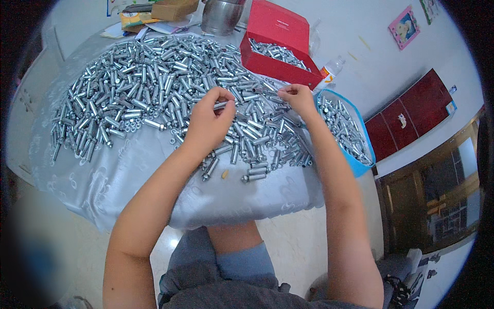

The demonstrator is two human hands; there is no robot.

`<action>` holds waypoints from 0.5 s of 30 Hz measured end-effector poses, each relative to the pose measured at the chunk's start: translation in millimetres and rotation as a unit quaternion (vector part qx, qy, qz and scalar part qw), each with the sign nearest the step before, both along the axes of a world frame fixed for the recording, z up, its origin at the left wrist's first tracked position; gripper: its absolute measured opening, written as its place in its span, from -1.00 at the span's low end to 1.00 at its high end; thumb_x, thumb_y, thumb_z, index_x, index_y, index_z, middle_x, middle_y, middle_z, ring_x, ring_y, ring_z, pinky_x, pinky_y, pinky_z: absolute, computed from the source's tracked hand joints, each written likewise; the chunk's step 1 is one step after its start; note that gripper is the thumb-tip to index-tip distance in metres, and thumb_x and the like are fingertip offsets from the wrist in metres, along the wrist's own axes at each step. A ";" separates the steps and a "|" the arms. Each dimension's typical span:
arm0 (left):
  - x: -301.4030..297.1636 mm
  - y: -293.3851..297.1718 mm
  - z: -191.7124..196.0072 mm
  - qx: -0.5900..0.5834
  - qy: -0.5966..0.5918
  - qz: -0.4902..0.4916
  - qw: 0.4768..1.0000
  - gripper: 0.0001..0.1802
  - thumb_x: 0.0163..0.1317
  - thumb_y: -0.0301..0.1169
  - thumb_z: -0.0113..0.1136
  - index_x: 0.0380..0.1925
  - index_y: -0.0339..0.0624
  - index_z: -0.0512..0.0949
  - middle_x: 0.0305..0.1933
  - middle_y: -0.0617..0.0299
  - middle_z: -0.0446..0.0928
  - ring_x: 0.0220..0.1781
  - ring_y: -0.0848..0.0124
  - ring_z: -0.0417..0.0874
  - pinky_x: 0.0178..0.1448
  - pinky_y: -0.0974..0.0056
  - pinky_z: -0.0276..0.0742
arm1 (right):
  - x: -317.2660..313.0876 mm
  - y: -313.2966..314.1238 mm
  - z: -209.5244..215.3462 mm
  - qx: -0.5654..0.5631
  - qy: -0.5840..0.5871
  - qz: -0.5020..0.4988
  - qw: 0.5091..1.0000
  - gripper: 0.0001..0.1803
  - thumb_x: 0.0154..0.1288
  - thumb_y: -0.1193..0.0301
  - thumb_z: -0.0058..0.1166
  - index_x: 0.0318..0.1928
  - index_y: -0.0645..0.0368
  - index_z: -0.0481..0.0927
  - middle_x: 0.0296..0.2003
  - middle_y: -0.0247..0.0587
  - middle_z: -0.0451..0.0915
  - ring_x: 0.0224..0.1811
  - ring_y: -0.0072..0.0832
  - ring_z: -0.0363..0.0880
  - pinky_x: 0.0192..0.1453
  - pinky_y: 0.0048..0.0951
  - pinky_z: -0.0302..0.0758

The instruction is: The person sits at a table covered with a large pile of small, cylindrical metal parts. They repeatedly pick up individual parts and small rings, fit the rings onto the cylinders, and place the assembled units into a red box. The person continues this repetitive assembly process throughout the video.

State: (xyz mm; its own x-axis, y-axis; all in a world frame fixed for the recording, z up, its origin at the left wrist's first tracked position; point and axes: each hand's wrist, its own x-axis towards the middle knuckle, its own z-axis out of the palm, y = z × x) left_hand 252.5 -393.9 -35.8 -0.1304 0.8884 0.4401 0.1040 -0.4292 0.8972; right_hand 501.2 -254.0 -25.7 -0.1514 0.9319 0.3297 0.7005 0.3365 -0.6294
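A wide heap of silvery metal expansion bolts point(170, 82), with sleeves and nuts, covers much of the cloth-covered table point(139, 170). My left hand point(210, 119) is over the middle of the heap, thumb and fingers closed around one expansion bolt point(220, 105). To its right, my right hand point(299, 99) is above the heap's right side, close to the red box. Its thumb and forefinger are pinched together; whatever they hold is too small to make out among the bolts behind. Several loose hex nuts point(133, 125) lie at the heap's near edge.
An open red box point(280, 67) holds more bolts at the back right. Beside my right forearm stands a blue-rimmed bag point(366, 139) full of bolts. A plastic bottle point(332, 70), a metal pot point(222, 18) and cardboard point(174, 9) are at the table's far side.
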 end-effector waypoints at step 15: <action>-0.3 -3.9 1.0 -0.030 -0.008 -0.049 0.998 -0.88 0.08 -0.48 0.05 -0.36 -0.28 0.44 -0.39 0.29 0.46 -0.34 0.59 0.43 -0.28 0.49 0.36 | -74.2 -106.9 5.4 -0.264 0.489 0.164 0.815 -0.81 0.22 0.45 -0.06 -0.19 0.28 0.42 -0.27 -0.13 0.54 -0.23 -0.48 0.54 -0.17 -0.60 0.50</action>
State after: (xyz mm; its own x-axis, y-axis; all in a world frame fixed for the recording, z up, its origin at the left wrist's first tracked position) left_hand 252.2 -397.8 -34.7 -0.0486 0.9221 0.3839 0.0507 -0.3816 0.9230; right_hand 426.9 -360.8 -20.3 -0.3260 0.9453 0.0072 -0.2966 -0.0950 -0.9503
